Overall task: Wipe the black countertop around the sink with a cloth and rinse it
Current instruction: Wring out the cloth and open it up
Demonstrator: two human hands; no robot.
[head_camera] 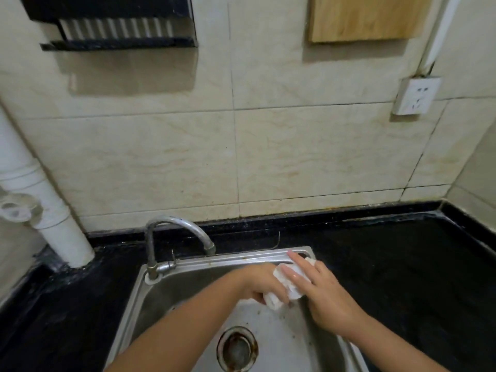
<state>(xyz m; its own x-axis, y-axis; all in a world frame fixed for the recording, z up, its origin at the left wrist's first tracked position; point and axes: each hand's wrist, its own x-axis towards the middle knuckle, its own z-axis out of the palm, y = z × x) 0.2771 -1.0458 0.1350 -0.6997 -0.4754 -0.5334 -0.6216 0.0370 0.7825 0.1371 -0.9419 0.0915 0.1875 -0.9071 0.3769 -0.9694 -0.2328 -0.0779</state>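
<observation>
**Cloth wrung over the basin, tap off to the left**

While both hands meet above the right rear part of the stainless-steel sink (139, 296), the small crumpled white cloth (288, 287) is bunched between them. The left hand (264, 284) is curled closed round the cloth's lower end, knuckles toward the camera. The right hand (326, 299) lies over the upper end with its fingers mostly straight and spread, pressing more than clasping; how far its thumb wraps underneath cannot be told from here.

The cloth's long axis runs from the left hand's fist, near the person, up and away toward the right hand's fingertips at the sink's back rim. Both hands have hold of it, so neither is nearer.

What the rinse turns on, in my judgement, is the curved chrome tap (178, 232): its spout lies to the left of and beyond both hands, and no water can be seen running from it, though motion blur makes that uncertain. The left hand is the closer one to the tap's small lever at the base.

To the right of the right hand, the glossy black stone desk (402, 264) begins just past the sink rim.

No brand, label or readable writing shows anywhere.
</observation>
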